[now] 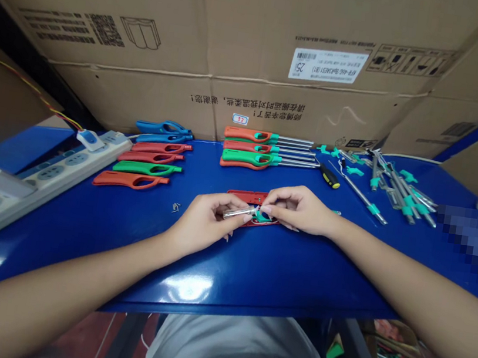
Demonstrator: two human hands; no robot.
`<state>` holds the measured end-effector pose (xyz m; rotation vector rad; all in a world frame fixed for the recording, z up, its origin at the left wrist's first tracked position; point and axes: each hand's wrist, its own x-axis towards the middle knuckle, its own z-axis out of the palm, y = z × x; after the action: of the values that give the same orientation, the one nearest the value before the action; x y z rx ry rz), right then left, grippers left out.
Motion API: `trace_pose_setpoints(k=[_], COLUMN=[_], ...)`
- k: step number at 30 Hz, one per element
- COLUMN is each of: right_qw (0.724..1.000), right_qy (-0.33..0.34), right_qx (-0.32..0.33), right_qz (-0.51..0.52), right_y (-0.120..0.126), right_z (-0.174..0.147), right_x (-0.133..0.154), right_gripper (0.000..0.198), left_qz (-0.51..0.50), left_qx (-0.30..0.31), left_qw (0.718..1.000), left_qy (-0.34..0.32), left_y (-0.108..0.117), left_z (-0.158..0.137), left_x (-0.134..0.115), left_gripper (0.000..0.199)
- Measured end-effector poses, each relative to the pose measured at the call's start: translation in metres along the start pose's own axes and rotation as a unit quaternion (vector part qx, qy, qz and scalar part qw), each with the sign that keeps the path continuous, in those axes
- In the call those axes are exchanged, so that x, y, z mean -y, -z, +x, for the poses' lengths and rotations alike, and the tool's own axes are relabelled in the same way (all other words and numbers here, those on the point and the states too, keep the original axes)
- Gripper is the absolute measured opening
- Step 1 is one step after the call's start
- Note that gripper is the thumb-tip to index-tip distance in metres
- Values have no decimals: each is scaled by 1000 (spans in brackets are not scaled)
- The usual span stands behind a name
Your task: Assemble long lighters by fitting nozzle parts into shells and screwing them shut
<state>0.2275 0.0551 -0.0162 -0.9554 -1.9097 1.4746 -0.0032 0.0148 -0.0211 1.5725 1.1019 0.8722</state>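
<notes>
Over the middle of the table, my left hand (209, 216) pinches a clear, tube-shaped lighter fuel tank (238, 212) between thumb and fingers. My right hand (297, 209) is closed at the tank's right end, its thumb and index finger pressed together; whatever they grip is too small to make out. Below both hands lies a red lighter handle shell (245, 196), partly covered by them. A green part (264, 216) and a thin pale wire show at the shell, near my right fingertips. Several tiny screws (175, 207) lie left of my left hand.
Handle shells (145, 182) in several colours lie at left, by a white power strip (55, 177). Lighters with metal barrels (248, 158) are stacked at the back. A black-yellow screwdriver (329, 176) and a pile of metal tubes (401, 190) lie right. Behind stands a cardboard box (153, 90).
</notes>
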Motion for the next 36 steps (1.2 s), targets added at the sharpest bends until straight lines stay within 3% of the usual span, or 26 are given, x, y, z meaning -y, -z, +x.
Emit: trace_pose_setpoints(k=[27,36], right_qw=[1000,997], right_qy=[7,-20], right_qx=[-19,-22], right_qz=[6,65], right_y=[-7,-4], right_z=[0,1], right_x=[2,1], right_gripper=[33,40], left_qz=[0,-8], left_qx=[-10,-25], left_qw=[1000,1000], left_qy=[1,-7], left_y=[-3,-4], left_z=[0,0], left_x=[-1,-3], left_gripper=[26,28])
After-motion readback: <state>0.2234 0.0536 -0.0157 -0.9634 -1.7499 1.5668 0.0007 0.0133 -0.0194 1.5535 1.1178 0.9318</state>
